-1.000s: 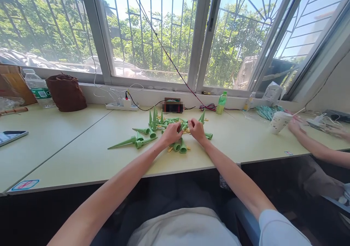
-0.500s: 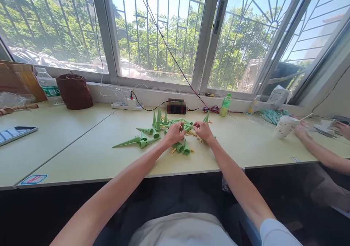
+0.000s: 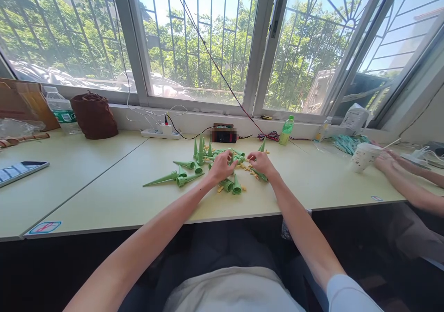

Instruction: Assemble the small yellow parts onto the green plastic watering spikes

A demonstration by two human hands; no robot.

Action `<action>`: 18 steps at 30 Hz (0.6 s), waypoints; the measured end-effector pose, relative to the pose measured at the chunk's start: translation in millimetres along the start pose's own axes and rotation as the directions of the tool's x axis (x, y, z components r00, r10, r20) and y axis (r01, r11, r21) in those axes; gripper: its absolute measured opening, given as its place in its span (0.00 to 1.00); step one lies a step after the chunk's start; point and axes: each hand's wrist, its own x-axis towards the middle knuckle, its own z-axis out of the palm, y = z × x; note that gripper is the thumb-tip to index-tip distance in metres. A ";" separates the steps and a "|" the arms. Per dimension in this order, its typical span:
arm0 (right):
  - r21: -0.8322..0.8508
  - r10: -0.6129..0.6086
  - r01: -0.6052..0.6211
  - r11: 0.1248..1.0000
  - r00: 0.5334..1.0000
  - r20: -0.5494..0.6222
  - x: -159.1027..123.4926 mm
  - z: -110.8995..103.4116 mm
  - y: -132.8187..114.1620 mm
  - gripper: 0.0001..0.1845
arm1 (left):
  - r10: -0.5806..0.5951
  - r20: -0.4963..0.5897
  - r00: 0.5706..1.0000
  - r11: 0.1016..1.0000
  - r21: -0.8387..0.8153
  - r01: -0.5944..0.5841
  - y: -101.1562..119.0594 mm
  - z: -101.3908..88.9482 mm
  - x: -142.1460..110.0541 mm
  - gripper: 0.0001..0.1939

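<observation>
My left hand is closed over the middle of the pile, thumb and fingers curled about a green plastic spike that they partly hide. Just to its right, my right hand pinches with thumb and forefinger; whatever is in that pinch is too small to make out. Hollow green cone-shaped spikes lie around both hands, one pointing left and another with its mouth toward me. Several cones stand upright behind. Small yellow plastic pieces are scattered below my right hand.
Along the window sill side are a power strip, a dark box and a green bottle. A phone and brown bag lie left. At right, a white cup stands near another person's arms.
My right hand has shifted slightly right, showing more of a green spike beneath it. My left hand stays nearly in place. At right, the other person's hands have moved closer together.
</observation>
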 end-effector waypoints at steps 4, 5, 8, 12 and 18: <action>-0.027 0.021 -0.020 0.999 0.999 0.046 -0.4 -1.8 1.3 0.13 | 0.022 -0.043 0.999 1.000 -0.004 -0.023 -0.9 1.2 -0.1 0.12; -0.028 0.028 -0.026 0.999 0.998 0.061 -0.9 -2.3 0.9 0.14 | 0.024 -0.045 0.999 1.000 -0.004 -0.024 -1.0 1.3 -0.3 0.11; -0.042 0.051 -0.048 0.998 0.995 0.085 -2.7 -3.6 -1.7 0.16 | 0.024 -0.045 0.999 1.000 -0.005 -0.024 -0.9 1.3 -0.9 0.10; -0.100 0.097 -0.089 0.991 0.992 0.077 -4.5 -4.8 -5.3 0.17 | 0.030 -0.045 0.999 1.000 -0.002 -0.030 -0.7 1.5 -1.3 0.09; -0.161 0.152 -0.137 0.977 0.985 0.082 -5.8 -5.7 -7.4 0.16 | 0.049 -0.041 0.998 0.999 0.015 -0.048 -0.8 2.5 -0.7 0.08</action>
